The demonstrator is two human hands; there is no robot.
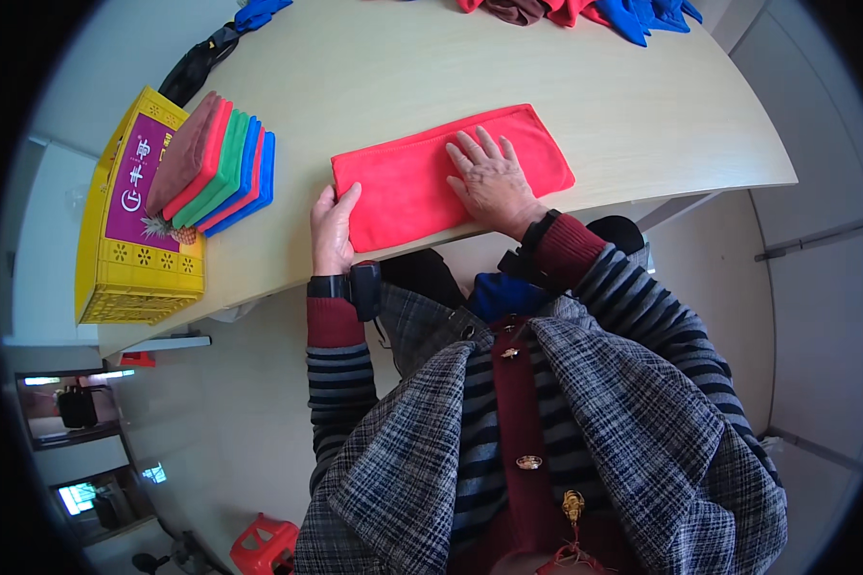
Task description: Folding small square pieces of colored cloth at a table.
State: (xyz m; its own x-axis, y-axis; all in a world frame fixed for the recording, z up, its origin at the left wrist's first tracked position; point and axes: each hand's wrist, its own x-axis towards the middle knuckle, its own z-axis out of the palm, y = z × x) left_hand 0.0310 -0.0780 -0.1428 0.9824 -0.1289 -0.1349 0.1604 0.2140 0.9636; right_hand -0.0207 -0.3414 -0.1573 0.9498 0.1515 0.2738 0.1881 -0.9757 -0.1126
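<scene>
A red cloth (403, 182), folded into a long rectangle, lies flat near the table's front edge. My right hand (494, 182) rests on its right half, palm down with the fingers spread. At the cloth's left edge, my left hand (334, 228) has its thumb up along the side and its fingers curled at the border, partly hidden; it appears to hold that edge. Further left, a stack of folded cloths (222, 168) in brown, red, green and blue leans against a yellow plastic crate (149, 287).
Loose red, brown and blue cloths (585, 11) are heaped at the table's far edge. A black and blue item (201, 62) lies behind the crate. The pale table (662, 125) curves around to the right. On the floor below stands a red stool (264, 544).
</scene>
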